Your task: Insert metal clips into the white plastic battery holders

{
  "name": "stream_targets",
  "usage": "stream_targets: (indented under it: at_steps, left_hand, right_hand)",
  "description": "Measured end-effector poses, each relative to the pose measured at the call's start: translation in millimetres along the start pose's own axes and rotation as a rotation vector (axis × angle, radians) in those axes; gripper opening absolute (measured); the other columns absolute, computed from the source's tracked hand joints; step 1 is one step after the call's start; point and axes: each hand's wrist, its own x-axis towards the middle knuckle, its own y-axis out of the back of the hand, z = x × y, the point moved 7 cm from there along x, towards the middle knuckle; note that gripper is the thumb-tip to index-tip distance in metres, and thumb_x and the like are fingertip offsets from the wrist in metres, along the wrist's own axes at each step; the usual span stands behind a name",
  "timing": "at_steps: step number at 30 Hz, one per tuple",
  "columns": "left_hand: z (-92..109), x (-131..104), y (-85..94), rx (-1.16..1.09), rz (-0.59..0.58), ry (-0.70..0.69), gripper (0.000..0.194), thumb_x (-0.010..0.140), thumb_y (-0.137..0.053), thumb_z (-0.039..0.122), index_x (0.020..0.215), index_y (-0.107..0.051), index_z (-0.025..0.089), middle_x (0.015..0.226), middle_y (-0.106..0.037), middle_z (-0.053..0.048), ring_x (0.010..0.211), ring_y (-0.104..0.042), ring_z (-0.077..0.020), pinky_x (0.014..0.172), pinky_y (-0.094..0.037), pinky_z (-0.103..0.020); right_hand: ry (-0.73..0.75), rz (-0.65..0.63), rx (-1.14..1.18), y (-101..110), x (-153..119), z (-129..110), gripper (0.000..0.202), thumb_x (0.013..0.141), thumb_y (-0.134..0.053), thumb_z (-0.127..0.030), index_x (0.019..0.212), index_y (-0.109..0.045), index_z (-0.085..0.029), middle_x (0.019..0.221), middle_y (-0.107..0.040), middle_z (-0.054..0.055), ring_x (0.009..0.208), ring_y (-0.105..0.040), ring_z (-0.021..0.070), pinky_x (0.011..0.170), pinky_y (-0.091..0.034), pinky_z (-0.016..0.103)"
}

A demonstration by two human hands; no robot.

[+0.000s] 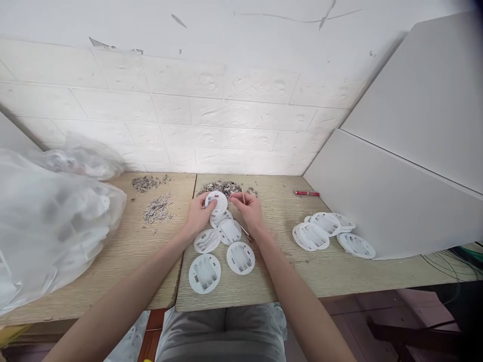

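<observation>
My left hand [199, 213] grips a round white plastic battery cover [217, 201], its thumb across the face. Close beside its right edge is my right hand [247, 207], fingers pinched together; whatever small piece they hold is too small to make out. Below the hands lie several more round white discs with battery slots, among them one at the front [205, 273] and one to its right [240, 258]. A thin metal tool [245, 231], perhaps tweezers, rests partly hidden by my right wrist. Behind the hands is a heap of small metal pieces [222, 188].
A large clear bag of white parts [56, 226] fills the left side. Two piles of small metal pieces, one behind [145, 183] and one nearer [157, 208], lie beside it. To the right are overlapping white discs [315, 235], a red pen-like tool [307, 193] and a grey panel [396, 201].
</observation>
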Motion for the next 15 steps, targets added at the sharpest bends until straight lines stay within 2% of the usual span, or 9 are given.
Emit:
stream_targets:
  at_steps: [4,9,12,15]
  left_hand:
    - [1.1,0.5,-3.6,-0.092,-0.016,0.068,0.032,0.072,-0.066,0.036,0.095,-0.069,0.014,0.090,-0.071,-0.007,0.081,-0.063,-0.0206,0.074,-0.048,-0.032]
    - [7.7,-1.5,-7.7,-0.275,-0.056,0.127,0.038,0.065,-0.072,0.030,0.099,-0.069,0.014,0.092,-0.072,-0.007,0.082,-0.065,-0.0217,0.075,-0.050,-0.034]
    - [12.3,-3.5,-8.8,-0.358,-0.078,0.149,0.040,0.061,-0.074,0.025,0.099,-0.069,0.014,0.095,-0.073,-0.008,0.087,-0.066,-0.0232,0.081,-0.050,-0.036]
    - [15.5,-5.7,-10.5,-0.393,-0.100,0.160,0.042,0.060,-0.074,0.024,0.100,-0.069,0.013,0.097,-0.073,-0.009,0.090,-0.067,-0.0242,0.083,-0.051,-0.037]
  right_hand:
    - [-0.009,-0.008,0.022,0.0,-2.9,-3.3,0.026,0.070,-0.067,-0.040,0.082,-0.066,-0.017,0.073,-0.070,0.003,0.059,-0.053,0.0130,0.055,-0.041,0.026]
    - [-0.021,0.006,-0.003,4.5,-2.8,-1.8,0.026,0.070,-0.066,-0.042,0.079,-0.064,-0.018,0.074,-0.069,0.003,0.066,-0.056,0.0148,0.058,-0.041,0.026]
    - [-0.009,0.003,-0.043,6.0,-3.0,-1.2,0.025,0.068,-0.068,-0.042,0.074,-0.066,-0.018,0.070,-0.064,0.001,0.064,-0.052,0.0134,0.057,-0.041,0.026]
    - [-0.058,-0.020,-0.016,5.8,-3.9,2.3,0.025,0.067,-0.069,-0.041,0.073,-0.067,-0.018,0.064,-0.060,-0.001,0.058,-0.047,0.0115,0.052,-0.037,0.025]
